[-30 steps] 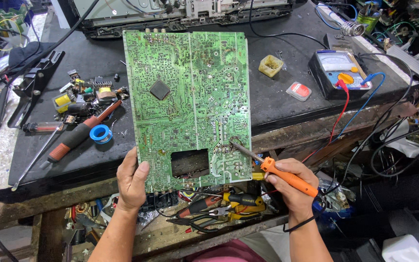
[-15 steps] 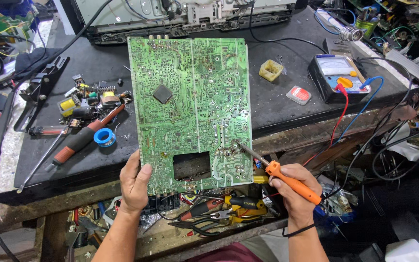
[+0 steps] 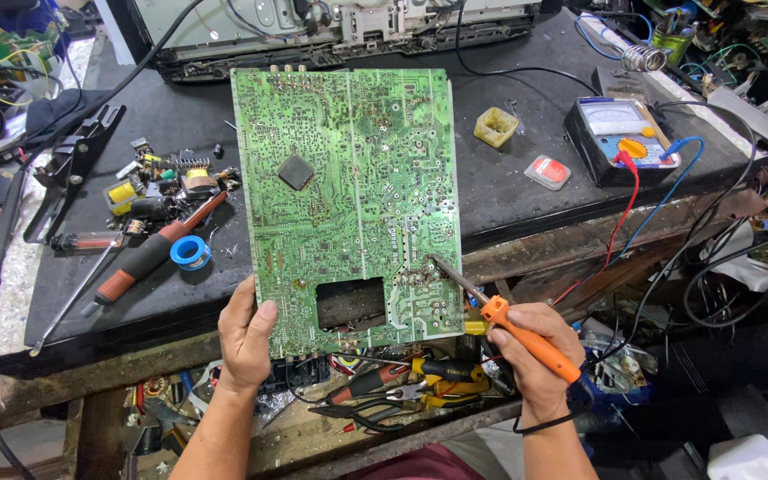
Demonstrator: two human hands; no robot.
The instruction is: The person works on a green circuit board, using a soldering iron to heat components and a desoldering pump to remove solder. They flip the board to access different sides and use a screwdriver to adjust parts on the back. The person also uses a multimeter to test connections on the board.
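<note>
A big green circuit board (image 3: pixel 348 196) lies flat on the dark table (image 3: pixel 508 196), with its near edge sticking out over the front of the table. It has a small black square chip (image 3: pixel 295 172) on it and a box-shaped hole (image 3: pixel 351 303) cut near the bottom.

The left hand (image 3: pixel 246 338) holds the bottom left corner of the board. Its thumb lies on top of the board and its fingers curl under the edge, pinching the board.

The right hand (image 3: pixel 533 351) is wrapped tight around the orange handle of a soldering iron (image 3: pixel 500 318). The fingers are pressed together around the handle. The metal tip of the iron touches the board near its bottom right corner, just to the right of the hole.

To the left of the board lie a red and black screwdriver (image 3: pixel 153 253), a small blue roll of tape (image 3: pixel 190 252) and a heap of little electronic parts (image 3: pixel 166 178). To the right sit a small yellow tub (image 3: pixel 495 127), a little red and white box (image 3: pixel 548 172) and a meter (image 3: pixel 624 138) with a red wire (image 3: pixel 620 222) and a blue wire (image 3: pixel 673 182). Behind the board is a large grey machine frame (image 3: pixel 340 27). Below the table edge, between the two hands, lie pliers with yellow and black handles (image 3: pixel 437 378).
</note>
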